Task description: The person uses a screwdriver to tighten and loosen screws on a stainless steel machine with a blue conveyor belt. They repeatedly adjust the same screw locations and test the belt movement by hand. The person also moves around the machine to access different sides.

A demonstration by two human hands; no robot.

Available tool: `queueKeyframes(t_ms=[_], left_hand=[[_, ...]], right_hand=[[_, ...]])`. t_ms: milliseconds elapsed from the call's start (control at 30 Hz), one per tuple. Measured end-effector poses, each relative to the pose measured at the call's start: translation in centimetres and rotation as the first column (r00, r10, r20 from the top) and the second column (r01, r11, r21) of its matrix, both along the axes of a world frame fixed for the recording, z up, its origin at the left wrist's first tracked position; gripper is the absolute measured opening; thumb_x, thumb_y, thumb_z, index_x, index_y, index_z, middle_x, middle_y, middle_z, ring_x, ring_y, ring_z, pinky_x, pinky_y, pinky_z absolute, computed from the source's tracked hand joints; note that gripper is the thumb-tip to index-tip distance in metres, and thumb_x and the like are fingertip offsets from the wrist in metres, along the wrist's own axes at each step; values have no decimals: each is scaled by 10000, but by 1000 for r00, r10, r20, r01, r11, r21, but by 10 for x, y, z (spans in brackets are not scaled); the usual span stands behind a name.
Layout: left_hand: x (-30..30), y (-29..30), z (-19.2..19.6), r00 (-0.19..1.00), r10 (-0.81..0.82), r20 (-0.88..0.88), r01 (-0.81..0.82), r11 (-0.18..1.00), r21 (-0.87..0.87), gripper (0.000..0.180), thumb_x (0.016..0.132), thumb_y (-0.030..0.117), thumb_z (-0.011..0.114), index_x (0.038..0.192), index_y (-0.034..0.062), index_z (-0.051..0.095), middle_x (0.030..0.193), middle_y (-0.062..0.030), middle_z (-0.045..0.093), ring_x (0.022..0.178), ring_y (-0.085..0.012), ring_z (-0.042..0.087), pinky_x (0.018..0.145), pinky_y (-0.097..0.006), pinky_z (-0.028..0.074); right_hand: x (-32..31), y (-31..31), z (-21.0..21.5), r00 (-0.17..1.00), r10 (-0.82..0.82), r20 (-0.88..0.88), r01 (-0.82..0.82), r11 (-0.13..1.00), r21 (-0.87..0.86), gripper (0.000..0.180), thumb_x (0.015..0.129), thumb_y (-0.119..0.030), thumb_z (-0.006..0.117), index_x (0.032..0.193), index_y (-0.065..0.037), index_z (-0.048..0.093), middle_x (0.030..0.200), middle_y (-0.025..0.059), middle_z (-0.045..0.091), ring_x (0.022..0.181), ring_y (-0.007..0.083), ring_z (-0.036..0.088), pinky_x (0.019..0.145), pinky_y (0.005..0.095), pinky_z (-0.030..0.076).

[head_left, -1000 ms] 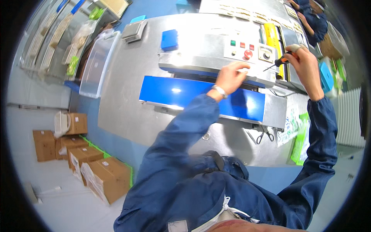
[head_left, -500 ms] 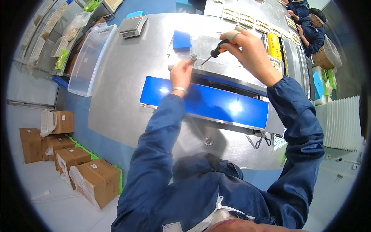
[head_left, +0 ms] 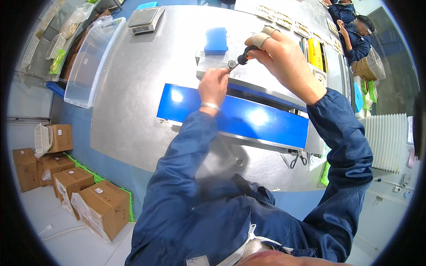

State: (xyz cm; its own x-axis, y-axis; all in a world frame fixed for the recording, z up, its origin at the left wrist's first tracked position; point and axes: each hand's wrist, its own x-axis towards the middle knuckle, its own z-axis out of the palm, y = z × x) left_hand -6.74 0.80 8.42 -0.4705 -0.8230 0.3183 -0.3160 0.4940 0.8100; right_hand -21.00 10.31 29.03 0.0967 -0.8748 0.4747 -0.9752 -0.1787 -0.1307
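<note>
Right hand (head_left: 284, 57) closed around screwdriver (head_left: 243, 56), left-hand fingers (head_left: 220, 76) pinching screw (head_left: 231, 65) at tip for alignment, upper centre of frame.

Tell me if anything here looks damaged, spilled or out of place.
Nothing looks spilled or broken. One oddity: scissors hang off the table's near edge below the blue belt. Two fingers of the right hand are taped.

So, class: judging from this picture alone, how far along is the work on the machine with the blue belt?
Done: nothing finished shows. In hand: the right hand holds a screwdriver with its tip at a small round metal fitting on the grey machine housing, and the left hand steadies that spot just above the blue belt. Left: whether the fitting is going in or coming out cannot be told.
</note>
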Motion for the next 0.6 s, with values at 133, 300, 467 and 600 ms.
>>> queueKeyframes(t_ms=[133,300,467,600], left_hand=[[0,-1,-1,1000,-10,-8,10,1000,1,152,903,173,695,1025,118,767,896,-80,665,768,-220,665,699,-340,533],[0,0,0,1000,-6,-14,6,1000,-13,145,905,160,695,1025,120,767,915,-74,670,778,-222,668,709,-338,539],[1,2,2,1000,-7,3,7,1000,-30,141,909,150,695,1030,123,763,939,-76,674,796,-227,675,716,-334,542],[2,2,3,1000,-10,0,10,997,-75,136,912,150,696,1028,123,759,943,-77,675,793,-234,676,707,-335,541]], right_hand=[[1,-1,1,1000,12,-9,-12,1000,19,204,859,-62,724,1062,-65,697,867,99,618,772,268,632,669,347,515],[2,-2,3,1000,29,-3,-29,999,24,201,865,-55,719,1065,-65,699,864,99,617,767,259,632,664,336,515],[5,-1,4,999,36,-10,-36,999,36,205,868,-57,721,1071,-62,700,862,101,616,763,249,632,664,333,517],[5,-1,3,1000,25,-19,-24,999,27,206,871,-61,721,1076,-63,701,862,97,617,763,245,633,664,333,518]])
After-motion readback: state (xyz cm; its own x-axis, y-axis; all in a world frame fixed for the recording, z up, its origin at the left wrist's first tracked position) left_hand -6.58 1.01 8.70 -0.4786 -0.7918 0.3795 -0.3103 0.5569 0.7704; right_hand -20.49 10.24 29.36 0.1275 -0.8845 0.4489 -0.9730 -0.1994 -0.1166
